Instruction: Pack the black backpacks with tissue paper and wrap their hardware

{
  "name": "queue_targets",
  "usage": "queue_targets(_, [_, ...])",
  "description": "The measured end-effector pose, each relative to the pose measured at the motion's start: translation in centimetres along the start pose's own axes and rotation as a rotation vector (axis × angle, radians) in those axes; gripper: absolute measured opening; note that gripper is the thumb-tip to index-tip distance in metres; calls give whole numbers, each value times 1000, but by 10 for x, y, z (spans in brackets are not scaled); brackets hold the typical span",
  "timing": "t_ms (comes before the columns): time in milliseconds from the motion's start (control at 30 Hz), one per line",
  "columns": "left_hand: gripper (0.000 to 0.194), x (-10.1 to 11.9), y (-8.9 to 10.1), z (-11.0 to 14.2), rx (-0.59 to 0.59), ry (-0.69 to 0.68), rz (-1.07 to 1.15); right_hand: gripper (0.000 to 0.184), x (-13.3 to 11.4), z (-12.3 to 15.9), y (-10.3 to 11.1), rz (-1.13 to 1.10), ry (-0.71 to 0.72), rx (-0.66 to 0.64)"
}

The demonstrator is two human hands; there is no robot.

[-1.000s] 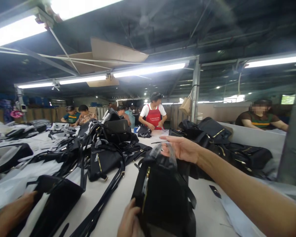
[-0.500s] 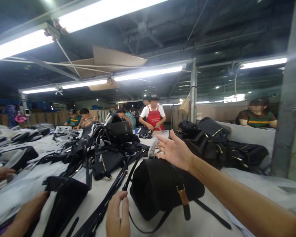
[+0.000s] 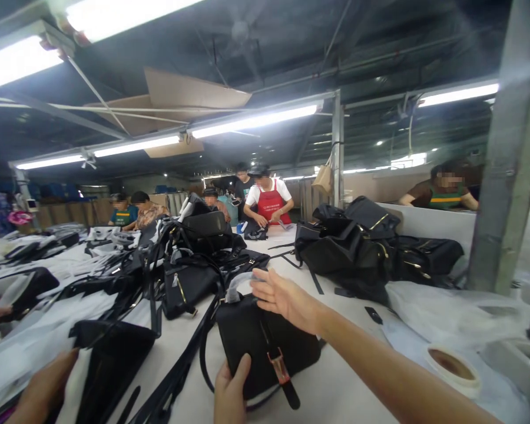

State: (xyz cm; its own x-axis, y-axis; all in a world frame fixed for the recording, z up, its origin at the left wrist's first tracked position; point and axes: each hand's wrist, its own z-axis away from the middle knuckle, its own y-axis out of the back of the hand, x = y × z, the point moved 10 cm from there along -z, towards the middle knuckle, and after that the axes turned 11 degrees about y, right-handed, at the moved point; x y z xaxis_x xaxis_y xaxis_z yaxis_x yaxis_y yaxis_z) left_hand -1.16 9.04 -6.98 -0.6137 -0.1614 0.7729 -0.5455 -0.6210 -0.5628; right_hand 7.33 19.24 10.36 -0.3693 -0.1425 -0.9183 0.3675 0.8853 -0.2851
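On the bench (image 3: 324, 394) rests the buckled black bag (image 3: 247, 335); the left hand's (image 3: 229, 388) grip pinches its left edge, the right hand's (image 3: 287, 300) spreads at its top.

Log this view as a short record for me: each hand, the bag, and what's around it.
Left hand: thumb on the black bag at its near left edge; grip unclear
Right hand: open, over the bag's upper edge; contact unclear
Bag: on the pale table, buckle at front
Right: white roll, heap of black bags
Left: another person's hand at a dark bag
Beyond: person in red apron
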Motion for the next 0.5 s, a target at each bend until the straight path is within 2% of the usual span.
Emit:
queue_targets(100, [62,14,12,-3,45,-66,-17,55,1,9,45,110,-45,102])
queue_targets(200, [60,26,7,4,36,-105,-62,44,-7,20,81,237,-24,224])
queue_targets(267, [58,28,-2,11,15,-82,-73,39,-13,29,91,322,14,267])
queue_targets(367, [56,29,-16,20,-6,-39,-67,34,-19,44,90,454,84,295])
queue_targets(433, [57,34,-22,23,1,-42,-56,33,-16,59,92,492,110,355])
queue_targets(500, [58,40,-27,25,10,-53,-57,34,-4,76,98,435,89,434])
